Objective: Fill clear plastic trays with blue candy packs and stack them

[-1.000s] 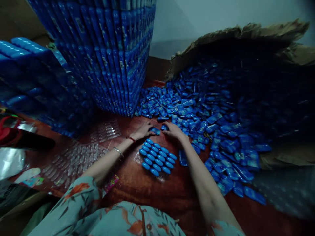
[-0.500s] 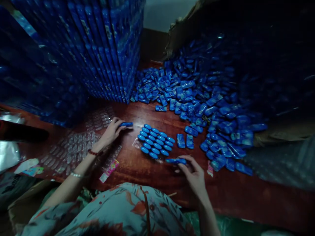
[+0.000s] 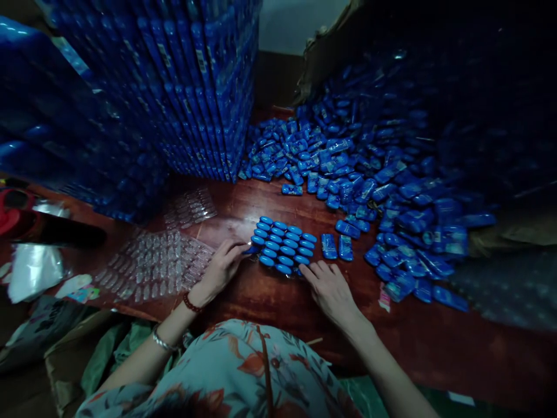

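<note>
A close-set block of glossy blue oval pieces [image 3: 287, 242] sits in front of me, with a little clear plastic showing at its edges. At its left edge, my left hand [image 3: 223, 266] is closed, fingertips pinching a small dark blue pack [image 3: 251, 250]. My right hand [image 3: 333, 290] is at the block's lower right corner, fingers bent down and together. A bit of blue shows at those fingertips; most of that piece is hidden under them. Two flat blue wrapped packs [image 3: 337, 247] lie side by side just right of the block.
Clear moulded plastic sheets [image 3: 159, 264] lie to the left. A tall stack of blue packages [image 3: 191, 98] rises behind them. Loose blue packs [image 3: 348, 168] spill from a cardboard box [image 3: 324, 46] at the back right. A black cylinder with a red end [image 3: 61, 229] juts in at left.
Both hands have moved in to the block, the left rightward with its blue pack, the right to the lower corner. A pink-labelled strip at left is out of sight. The view has shifted slightly.
</note>
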`<state>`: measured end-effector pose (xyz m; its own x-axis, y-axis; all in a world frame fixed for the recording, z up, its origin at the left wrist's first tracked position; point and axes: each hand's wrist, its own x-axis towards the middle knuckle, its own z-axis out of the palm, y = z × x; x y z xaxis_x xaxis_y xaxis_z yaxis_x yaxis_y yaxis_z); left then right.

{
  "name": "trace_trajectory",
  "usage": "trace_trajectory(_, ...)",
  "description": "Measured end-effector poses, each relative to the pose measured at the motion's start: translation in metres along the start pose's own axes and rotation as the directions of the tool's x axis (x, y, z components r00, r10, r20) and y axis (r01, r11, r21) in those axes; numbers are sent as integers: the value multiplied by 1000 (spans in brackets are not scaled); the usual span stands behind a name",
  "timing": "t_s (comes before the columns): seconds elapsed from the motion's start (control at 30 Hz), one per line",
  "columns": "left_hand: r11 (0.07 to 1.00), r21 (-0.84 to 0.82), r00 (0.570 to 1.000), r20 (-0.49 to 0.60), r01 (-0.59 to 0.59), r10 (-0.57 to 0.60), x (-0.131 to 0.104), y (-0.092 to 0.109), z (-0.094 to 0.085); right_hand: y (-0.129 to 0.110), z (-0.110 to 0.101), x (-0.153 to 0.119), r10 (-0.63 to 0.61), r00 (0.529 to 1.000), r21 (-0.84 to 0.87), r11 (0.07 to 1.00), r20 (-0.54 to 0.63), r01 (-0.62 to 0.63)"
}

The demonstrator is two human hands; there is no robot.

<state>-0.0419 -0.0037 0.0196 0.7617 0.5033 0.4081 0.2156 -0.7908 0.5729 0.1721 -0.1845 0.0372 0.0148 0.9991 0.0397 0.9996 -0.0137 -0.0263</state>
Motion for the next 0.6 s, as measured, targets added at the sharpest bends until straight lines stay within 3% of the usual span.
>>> trace_trajectory(0.1, 995, 35, 991, 105, -89, 85, 5, -5, 2, -3, -11, 12, -13, 997, -25, 1000, 74, 15)
trace_trajectory(0.23, 981, 65, 960, 226, -182, 163, 13, -9, -3, -9, -12, 15, -10, 995, -51, 999, 99, 15)
trace_trajectory(0.43, 949, 89, 869, 433, -304, 238, 33, -10, -10, -12, 3, 4, -2, 1000, -48, 999, 4, 3)
trace_trajectory(0.5, 946, 79, 863, 439, -314, 250, 35, -10, -10, -12, 4, 2, -7, 999, -9, 1000, -32, 7)
trace_trajectory(0.6, 950, 80, 896, 364, -301, 253, 29, -12, -8, -15, -2, 3, 17, 999, -4, 1000, -33, -17)
